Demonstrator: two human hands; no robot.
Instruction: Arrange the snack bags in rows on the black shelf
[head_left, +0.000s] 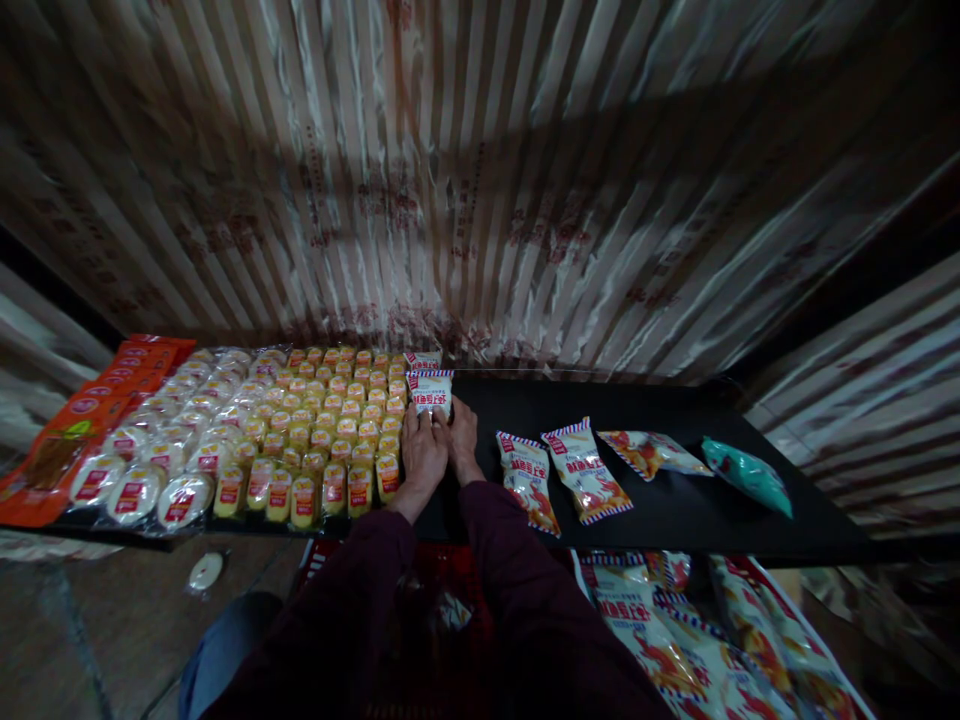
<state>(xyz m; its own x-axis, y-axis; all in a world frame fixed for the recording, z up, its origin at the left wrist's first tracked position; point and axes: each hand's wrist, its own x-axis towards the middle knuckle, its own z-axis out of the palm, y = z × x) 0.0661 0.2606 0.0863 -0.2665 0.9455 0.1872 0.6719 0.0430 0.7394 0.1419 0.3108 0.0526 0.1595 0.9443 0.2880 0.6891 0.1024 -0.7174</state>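
Both hands are at a white snack bag [430, 392] with a striped edge and red printing. My left hand [423, 450] has its fingers closed on the bag's near end, and my right hand [460, 438] grips the same end from the right. Behind it, another bag of this kind [422, 360] is partly covered. Directly left of my hands stand rows of small yellow wrapped cakes [322, 435]. To the right, two similar white bags [526, 480] lie face up on the black shelf [465, 515].
Further right lie a tilted snack bag [652, 453] and a green packet [746, 475]. Round white wrapped cakes [180, 500] and orange packets [82, 430] fill the left end. Below are a red basket [442, 570] and a box of snack bags [637, 610]. A plastic-covered wall [450, 200] rises behind.
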